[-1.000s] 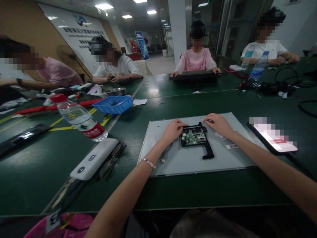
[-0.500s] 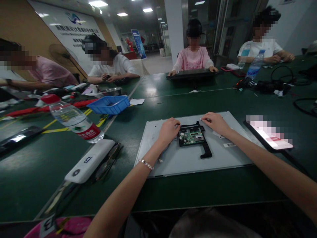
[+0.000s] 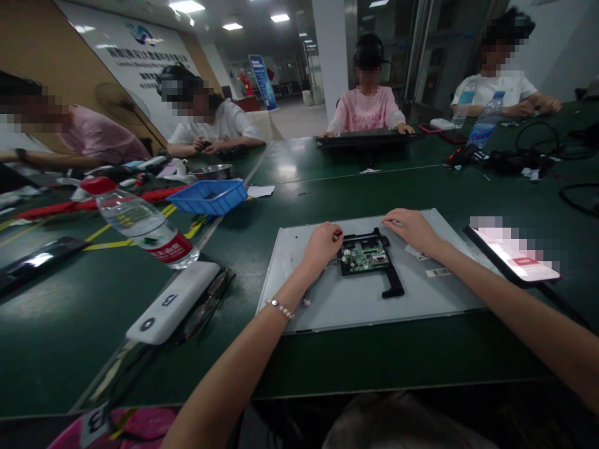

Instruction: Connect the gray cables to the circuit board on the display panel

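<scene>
Circuit board (image 3: 367, 257), green and seated in a black bracket (image 3: 393, 284), is lying face up on a pale metal panel (image 3: 346, 308) on the green table (image 3: 355, 362). In the head view, a white sticker (image 3: 438, 272) is showing dark barcode-like marks on the panel, beside the right forearm. At left, a leaning water bottle (image 3: 145, 227) is carrying a red label with white characters, too blurred to read in full; the white power bank (image 3: 173, 302) next to it is bearing a dark mark, also unclear. On the back wall, a sign (image 3: 145, 59) is displaying a wave-like logo above characters that are blurring.

The board's long axis is running left to right, roughly along the panel's long side, with a silver connector (image 3: 378, 259) sitting toward its right end. From its right side the bracket's arm is pointing toward the wearer, its near end hooking left.

The left hand (image 3: 322, 246) is bending its fingers narrowly at the bracket's far left corner, a beaded bracelet (image 3: 279, 307) circling the wrist. The right hand (image 3: 407, 226) is curling narrowly over the panel's far part, apart from the bracket. Whether either is gripping anything, I cannot tell.
</scene>
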`<state>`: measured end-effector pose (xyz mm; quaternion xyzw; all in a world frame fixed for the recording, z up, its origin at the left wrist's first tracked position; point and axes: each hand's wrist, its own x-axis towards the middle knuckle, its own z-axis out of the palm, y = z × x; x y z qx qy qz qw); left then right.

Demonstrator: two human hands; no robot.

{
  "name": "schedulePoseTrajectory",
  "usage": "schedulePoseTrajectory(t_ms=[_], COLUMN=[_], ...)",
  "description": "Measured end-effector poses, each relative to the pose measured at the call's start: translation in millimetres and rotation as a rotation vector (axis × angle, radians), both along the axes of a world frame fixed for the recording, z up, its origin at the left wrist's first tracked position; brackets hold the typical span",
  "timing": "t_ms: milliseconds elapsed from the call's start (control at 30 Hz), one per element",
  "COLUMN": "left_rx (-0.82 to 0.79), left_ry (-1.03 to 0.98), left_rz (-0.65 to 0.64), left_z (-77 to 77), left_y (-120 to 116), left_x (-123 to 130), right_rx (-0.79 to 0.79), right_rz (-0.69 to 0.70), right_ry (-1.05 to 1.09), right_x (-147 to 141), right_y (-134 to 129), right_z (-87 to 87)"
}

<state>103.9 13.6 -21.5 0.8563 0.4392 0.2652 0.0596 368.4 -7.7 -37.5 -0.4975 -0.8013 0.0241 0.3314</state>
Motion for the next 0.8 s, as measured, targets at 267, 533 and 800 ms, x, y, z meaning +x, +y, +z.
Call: schedulePoseTrajectory(t_ms=[267,533,800], left_rx=[-0.019,-0.021,-0.036], left_ry=[0.017,0.025,0.02], left_rz=[0.007,0.018,0.011], left_z=[1.5,1.4,1.8], left_y=[0,3,3], left_x=[1,1,2], right_rx=[0.011,-0.089,-0.154], right_rz=[0.117,0.061,0.125], right_ry=[-0.114,-0.18,-0.053], right_x=[-41,-83,-77], right_y=[7,12,15], right_z=[22.9,16.7,13.1])
